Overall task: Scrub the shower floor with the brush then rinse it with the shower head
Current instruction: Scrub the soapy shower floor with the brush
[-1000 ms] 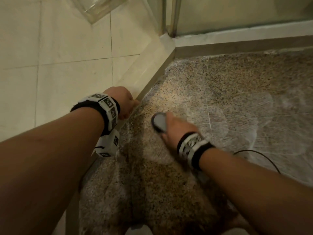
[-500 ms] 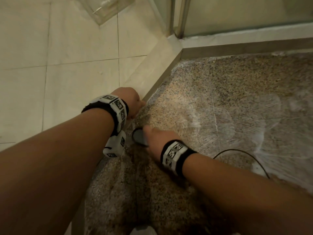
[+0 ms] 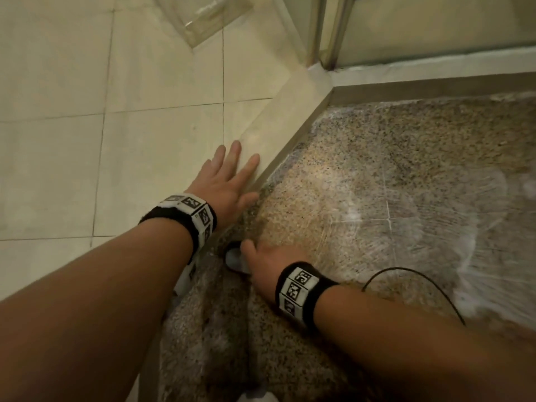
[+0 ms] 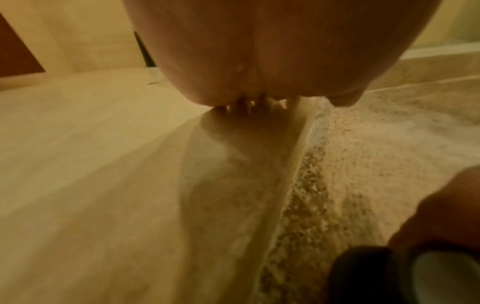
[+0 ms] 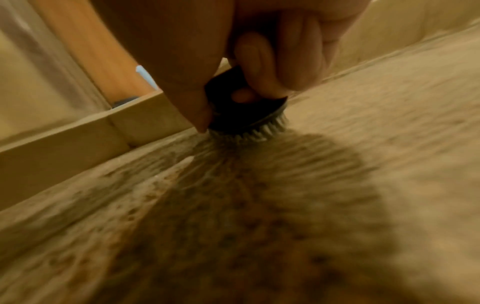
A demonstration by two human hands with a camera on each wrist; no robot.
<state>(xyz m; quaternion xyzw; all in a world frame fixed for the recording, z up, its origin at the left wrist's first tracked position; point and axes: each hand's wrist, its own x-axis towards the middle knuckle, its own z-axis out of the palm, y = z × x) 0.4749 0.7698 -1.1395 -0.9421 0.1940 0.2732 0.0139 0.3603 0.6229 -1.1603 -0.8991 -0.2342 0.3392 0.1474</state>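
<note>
My right hand grips a dark round scrub brush and presses its bristles onto the speckled shower floor, close to the raised cream curb. In the right wrist view my fingers curl around the brush top. My left hand lies flat with straight fingers on the curb and the tile beside it. The brush shows at the lower right of the left wrist view. Soapy streaks cover the floor. No shower head is in view.
Cream floor tiles lie left of the curb. A glass door frame stands at the shower's far corner, with a clear glass panel beyond. A thin black cable runs over the floor near my right forearm.
My right hand has dragged the brush toward me and left along the curb. My left hand, earlier curled at the curb edge, now lies spread flat on it.
</note>
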